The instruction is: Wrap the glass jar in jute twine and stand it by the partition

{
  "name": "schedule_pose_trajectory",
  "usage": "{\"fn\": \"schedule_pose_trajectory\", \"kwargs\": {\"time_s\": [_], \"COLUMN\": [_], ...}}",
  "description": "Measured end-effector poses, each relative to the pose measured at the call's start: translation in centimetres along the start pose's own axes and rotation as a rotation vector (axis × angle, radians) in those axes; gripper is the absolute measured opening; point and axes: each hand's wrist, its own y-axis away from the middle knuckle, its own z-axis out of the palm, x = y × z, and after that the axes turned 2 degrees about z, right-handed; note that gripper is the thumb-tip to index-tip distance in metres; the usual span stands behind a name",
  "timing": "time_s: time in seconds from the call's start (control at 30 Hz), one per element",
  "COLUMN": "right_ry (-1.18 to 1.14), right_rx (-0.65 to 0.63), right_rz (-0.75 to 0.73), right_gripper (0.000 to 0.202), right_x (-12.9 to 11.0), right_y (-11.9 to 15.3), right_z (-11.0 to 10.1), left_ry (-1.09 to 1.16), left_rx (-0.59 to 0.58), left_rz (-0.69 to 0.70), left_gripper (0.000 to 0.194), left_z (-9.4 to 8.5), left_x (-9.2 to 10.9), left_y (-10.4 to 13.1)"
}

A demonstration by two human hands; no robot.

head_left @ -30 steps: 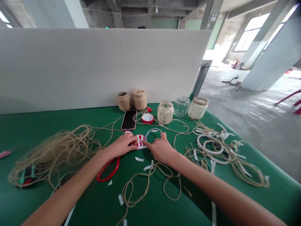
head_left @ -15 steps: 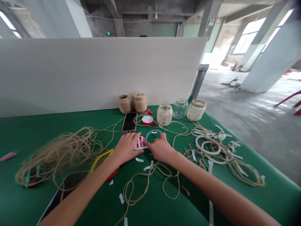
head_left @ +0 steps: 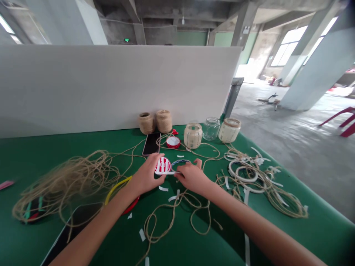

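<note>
Head view: at the middle of the green tabletop [head_left: 124,238], the left hand [head_left: 146,173] grips the left edge of a flat, round red lid crossed by white bars [head_left: 163,166]. The right hand [head_left: 192,178] pinches a narrow white strip [head_left: 169,173] that reaches the lid's near edge; a thin, bluish ring [head_left: 179,162] lies just right of the lid, its near part hidden by that hand.

Around them, a tangled heap of tan twine [head_left: 74,175] spreads on the left. Far from the hands, a cream-wrapped glass jar [head_left: 193,136] stands upright, with a black-faced phone [head_left: 151,144] to its left. White scraps [head_left: 163,188] lie near the hands.

The lid's barred face points up toward the camera; being round, it shows no long axis. Its bars run near to far, the strip left to right.
</note>
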Motion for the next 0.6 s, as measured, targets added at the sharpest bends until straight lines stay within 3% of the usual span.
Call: {"fn": "schedule_pose_trajectory", "kwargs": {"time_s": [0.1, 0.3, 0.6], "right_ry": [-0.099, -0.301, -0.379], "right_rx": [0.032, 0.131, 0.199], "right_rz": [0.008, 0.039, 0.111], "right_gripper": [0.022, 0.021, 0.017], "right_x": [-0.1, -0.5, -1.4], "right_y": [0.2, 0.7, 1.6], "right_z": [-0.1, -0.8, -1.0], "left_ry": [0.079, 0.285, 1.088], "left_rx": [0.088, 0.155, 0.163], "left_rz": [-0.009, -0.064, -0.383], "left_gripper": [0.060, 0.057, 0.074], "left_z": [-0.4, -0.7, -0.6], "left_x": [0.2, 0.7, 2.3], "left_y": [0.0, 0.3, 0.6]}}
